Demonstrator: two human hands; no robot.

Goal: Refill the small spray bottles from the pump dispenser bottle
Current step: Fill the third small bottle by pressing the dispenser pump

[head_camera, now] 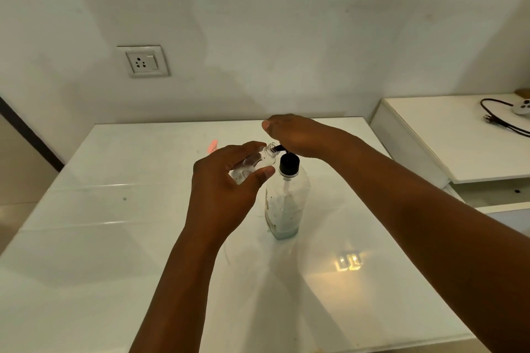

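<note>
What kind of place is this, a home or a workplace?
Probably a room in a home: a glossy white table against a plain wall with a white wall socket, and a white game controller on the side cabinet.

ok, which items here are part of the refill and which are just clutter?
In use:
- small bottle, tilted, in left hand
- pump bottle, right hand on its pump

Lying about:
- wall socket
- black cable
- white controller
- pink item
</note>
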